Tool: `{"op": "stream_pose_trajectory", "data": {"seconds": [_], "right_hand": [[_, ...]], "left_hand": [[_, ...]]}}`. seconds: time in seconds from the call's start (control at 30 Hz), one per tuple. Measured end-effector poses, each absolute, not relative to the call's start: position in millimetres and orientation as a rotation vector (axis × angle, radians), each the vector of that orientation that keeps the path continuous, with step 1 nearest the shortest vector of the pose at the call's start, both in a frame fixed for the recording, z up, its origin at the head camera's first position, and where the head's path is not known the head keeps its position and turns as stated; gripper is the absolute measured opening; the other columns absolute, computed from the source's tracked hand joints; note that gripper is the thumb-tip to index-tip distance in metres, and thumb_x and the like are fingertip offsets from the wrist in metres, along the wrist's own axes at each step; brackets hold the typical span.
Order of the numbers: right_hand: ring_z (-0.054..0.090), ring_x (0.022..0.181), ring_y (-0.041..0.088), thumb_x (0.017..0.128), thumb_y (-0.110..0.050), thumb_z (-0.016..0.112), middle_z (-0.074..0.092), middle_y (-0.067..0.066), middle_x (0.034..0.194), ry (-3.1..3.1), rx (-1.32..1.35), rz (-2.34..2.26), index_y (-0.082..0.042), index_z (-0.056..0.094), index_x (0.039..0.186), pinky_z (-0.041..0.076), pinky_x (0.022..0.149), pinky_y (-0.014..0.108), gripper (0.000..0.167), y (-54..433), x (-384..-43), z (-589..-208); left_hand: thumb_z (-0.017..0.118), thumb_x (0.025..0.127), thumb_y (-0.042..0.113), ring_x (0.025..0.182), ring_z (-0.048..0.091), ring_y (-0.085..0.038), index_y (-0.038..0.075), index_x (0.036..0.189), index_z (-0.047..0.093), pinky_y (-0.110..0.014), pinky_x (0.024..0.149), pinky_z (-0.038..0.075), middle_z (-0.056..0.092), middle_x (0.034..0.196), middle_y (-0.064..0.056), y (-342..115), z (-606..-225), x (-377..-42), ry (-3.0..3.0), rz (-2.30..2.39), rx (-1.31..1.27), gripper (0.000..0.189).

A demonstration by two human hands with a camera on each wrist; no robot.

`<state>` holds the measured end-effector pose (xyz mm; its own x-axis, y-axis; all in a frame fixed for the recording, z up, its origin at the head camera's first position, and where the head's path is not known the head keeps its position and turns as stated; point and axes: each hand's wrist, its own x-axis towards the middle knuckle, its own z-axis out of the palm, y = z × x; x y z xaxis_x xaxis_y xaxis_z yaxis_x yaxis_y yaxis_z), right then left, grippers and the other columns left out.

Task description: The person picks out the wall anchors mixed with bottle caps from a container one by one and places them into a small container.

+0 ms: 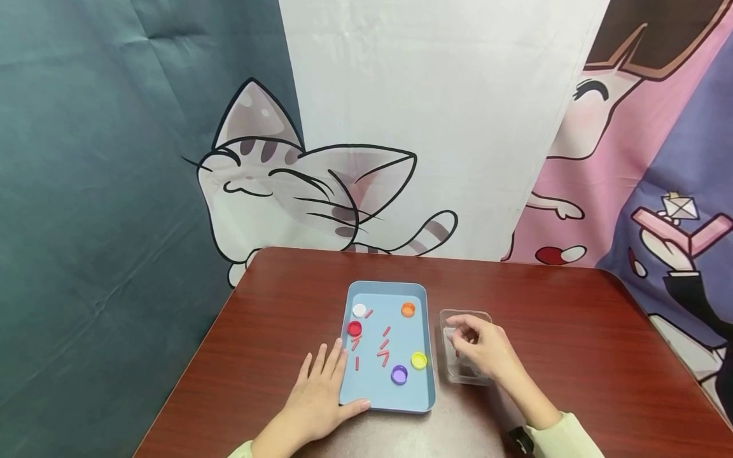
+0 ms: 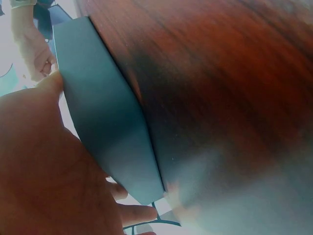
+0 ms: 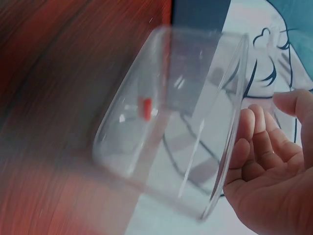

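Note:
My left hand [image 1: 316, 397] rests at the near left corner of a light blue tray [image 1: 385, 402], fingers spread along its left side and thumb touching the front rim. In the left wrist view, the hand [image 2: 58, 161] is beside the tray's outer wall [image 2: 105, 112]. My right hand [image 1: 487, 346] hovers over a clear plastic box [image 1: 466, 379]. Its fingers curl loosely in the right wrist view, with a gap between thumb [image 3: 291, 103] and fingertips and nothing seen between them. One small red stick [image 3: 147, 109] lies inside the box.
On the tray lie several short red sticks [image 1: 384, 344] and small round caps: white [image 1: 359, 310], red [image 1: 354, 328], orange [image 1: 408, 310], yellow [image 1: 418, 360] and purple [image 1: 399, 374]. The brown table [image 1: 298, 286] ends at a printed cartoon curtain [image 1: 458, 127].

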<state>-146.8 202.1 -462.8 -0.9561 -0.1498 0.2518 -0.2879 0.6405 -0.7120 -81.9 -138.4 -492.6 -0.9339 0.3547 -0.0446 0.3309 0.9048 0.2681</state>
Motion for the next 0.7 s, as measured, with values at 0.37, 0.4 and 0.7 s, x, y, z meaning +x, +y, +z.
{"op": "stream_pose_trajectory", "data": {"seconds": [0.37,0.4,0.7], "right_hand": [[0.056,0.068,0.002,0.084,-0.005,0.076,0.061,-0.013,0.075,-2.666,0.493,1.271,-0.008,0.075,0.104,0.05,0.062,0.021,0.021,166.6,-144.9,-463.2],[0.056,0.068,0.002,0.084,-0.006,0.078,0.061,-0.013,0.075,-2.667,0.51,1.281,-0.007,0.075,0.105,0.051,0.063,0.021,0.021,163.9,-144.9,-463.7],[0.056,0.069,0.003,0.086,-0.011,0.078,0.062,-0.01,0.075,-2.707,0.57,1.373,-0.007,0.074,0.106,0.05,0.064,0.021,0.021,142.8,-144.7,-467.6]], "left_hand": [[0.049,0.09,0.077,0.151,0.021,-0.045,0.001,0.157,0.032,-0.064,0.119,0.018,0.021,0.168,-0.015,-138.0,-489.5,-81.6,2.978,0.384,0.537,0.103],[0.048,0.09,0.077,0.151,0.021,-0.045,0.001,0.157,0.032,-0.064,0.119,0.018,0.021,0.168,-0.015,-138.0,-489.4,-81.6,2.978,0.382,0.536,0.103],[0.047,0.09,0.078,0.152,0.019,-0.044,0.003,0.158,0.031,-0.064,0.119,0.017,0.019,0.168,-0.014,-137.9,-491.7,-82.0,2.968,0.373,0.522,0.103]]}}
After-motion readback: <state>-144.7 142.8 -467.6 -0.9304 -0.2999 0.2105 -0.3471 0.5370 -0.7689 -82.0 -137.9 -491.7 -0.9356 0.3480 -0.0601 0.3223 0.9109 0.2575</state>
